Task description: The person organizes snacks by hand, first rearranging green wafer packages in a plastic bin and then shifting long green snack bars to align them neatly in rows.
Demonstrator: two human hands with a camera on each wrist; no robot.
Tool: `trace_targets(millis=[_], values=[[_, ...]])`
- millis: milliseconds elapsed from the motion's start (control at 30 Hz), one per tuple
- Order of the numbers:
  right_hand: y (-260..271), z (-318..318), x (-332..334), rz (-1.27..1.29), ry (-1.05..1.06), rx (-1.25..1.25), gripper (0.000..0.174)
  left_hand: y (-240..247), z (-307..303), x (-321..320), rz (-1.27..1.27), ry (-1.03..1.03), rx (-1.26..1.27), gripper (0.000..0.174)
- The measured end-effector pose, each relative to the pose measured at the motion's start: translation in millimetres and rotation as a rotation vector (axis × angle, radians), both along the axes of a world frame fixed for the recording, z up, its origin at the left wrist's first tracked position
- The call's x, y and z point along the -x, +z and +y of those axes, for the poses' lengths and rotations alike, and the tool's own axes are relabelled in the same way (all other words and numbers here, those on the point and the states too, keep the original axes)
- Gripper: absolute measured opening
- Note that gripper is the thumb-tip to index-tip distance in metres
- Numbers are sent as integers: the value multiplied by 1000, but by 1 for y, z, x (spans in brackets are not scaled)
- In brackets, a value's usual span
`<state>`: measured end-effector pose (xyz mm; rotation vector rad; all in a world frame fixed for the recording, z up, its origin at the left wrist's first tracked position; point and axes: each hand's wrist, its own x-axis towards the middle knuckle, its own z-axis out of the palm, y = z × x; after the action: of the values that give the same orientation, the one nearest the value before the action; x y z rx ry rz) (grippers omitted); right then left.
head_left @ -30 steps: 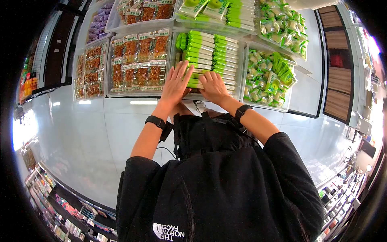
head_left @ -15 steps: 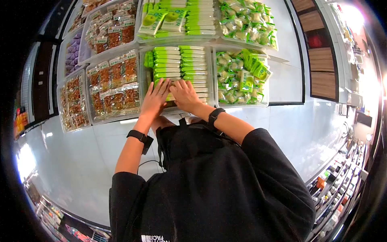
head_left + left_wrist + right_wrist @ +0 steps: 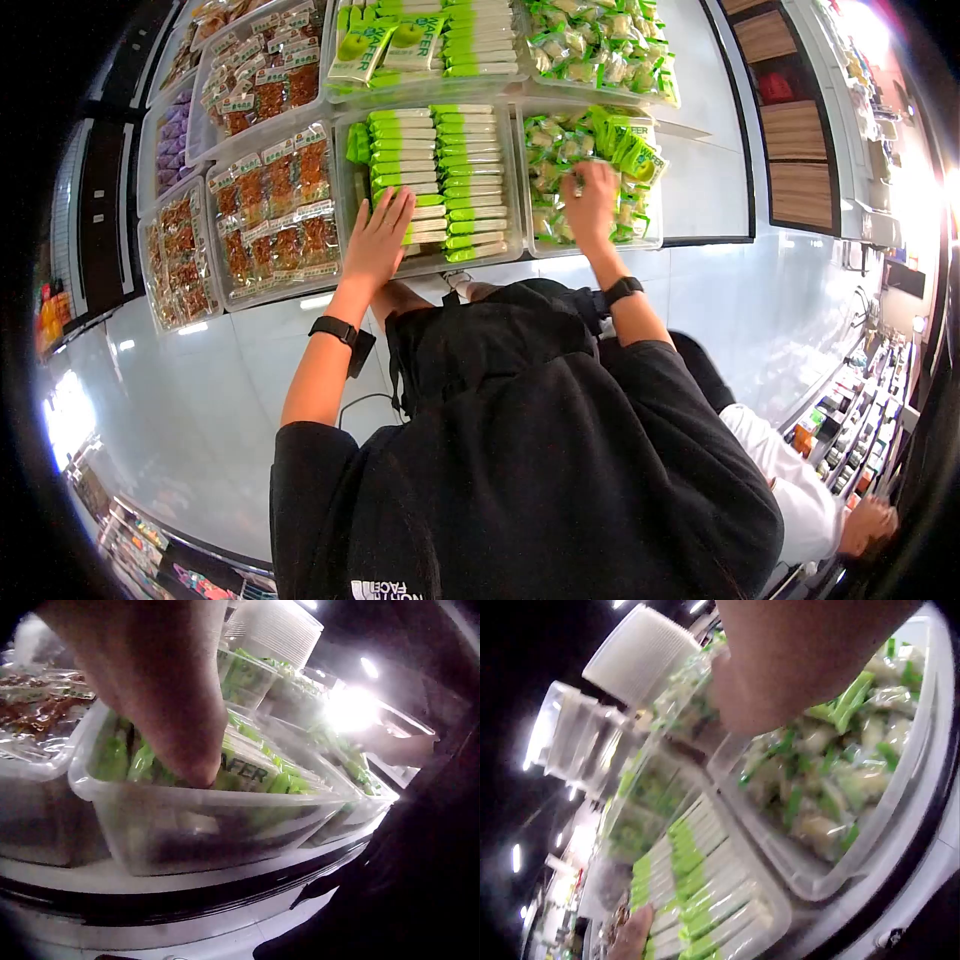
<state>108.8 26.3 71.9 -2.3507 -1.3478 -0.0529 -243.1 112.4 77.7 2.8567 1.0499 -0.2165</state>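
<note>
My left hand (image 3: 378,240) lies with straight fingers at the near left of a clear plastic bin (image 3: 512,200), touching the wafer packets (image 3: 470,185). These are green and white, stacked in two columns; "AFER" shows on one packet (image 3: 247,769) in the left wrist view. My right hand (image 3: 592,205) is over the bin to the right, fingers bent down among small green-and-clear wrapped pieces (image 3: 550,150). Its fingertips are partly hidden, and I cannot tell whether they hold a piece. Larger green apple packets (image 3: 638,155) lie behind that hand.
Bins of reddish-brown snack packs (image 3: 285,215) stand to the left, with purple packets (image 3: 172,140) beyond. More wafer packets (image 3: 405,45) and wrapped pieces (image 3: 590,45) fill the back row. Another person's white sleeve (image 3: 785,485) and hand (image 3: 868,525) appear at lower right.
My right hand has left the wafer packets and moved right to the bin of wrapped pieces. The left hand stays at the wafers. Another person's arm has come into view at lower right.
</note>
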Motion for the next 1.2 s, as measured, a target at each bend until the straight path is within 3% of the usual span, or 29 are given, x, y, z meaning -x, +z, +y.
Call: trace_targets(millis=[33, 167, 233, 333, 467, 567, 633, 700, 767, 833, 967, 1033, 1167, 1200], values=[[-3, -9, -10, -128, -121, 1, 45, 1, -1, 2, 6, 1, -7, 79], [-21, -19, -25, -145, -111, 34, 57, -8, 0, 0, 16, -10, -74, 75], [-25, -18, -29, 37, -147, 122, 61, -4, -1, 0, -26, 6, -18, 75], [-27, -16, -33, 64, -145, 87, 66, -8, -2, 2, -14, -1, -61, 90], [-36, -12, -46, 134, -250, 180, 81, -10, -5, 4, 25, 52, -35, 88], [-32, -5, -53, 217, -253, 322, 77, -3, -7, 5, -7, 66, 1, 86], [-34, -6, -59, 221, -280, 255, 68, 2, -6, 1, -51, 52, 23, 77], [-37, -2, -65, 460, -336, 289, 70, 2, -8, 1, -26, 58, 6, 77], [-45, -1, -64, 314, -332, 226, 62, 0, -9, 1, -56, 67, 10, 76], [-38, -7, -63, 779, -230, 32, 50, -3, -7, 1, -54, 62, -7, 85], [-39, -6, -72, 1017, -404, 164, 41, -4, -9, 1, -89, 78, -3, 75], [-57, -13, -80, 1156, -144, 85, 43, -5, -9, 2, -96, 81, -1, 75], [-36, -28, -55, 1229, -68, 145, 52, -8, -9, 2, -105, 88, -1, 75], [-31, -29, -45, 945, -125, 257, 60, -8, -9, 1, -98, 84, -13, 75]])
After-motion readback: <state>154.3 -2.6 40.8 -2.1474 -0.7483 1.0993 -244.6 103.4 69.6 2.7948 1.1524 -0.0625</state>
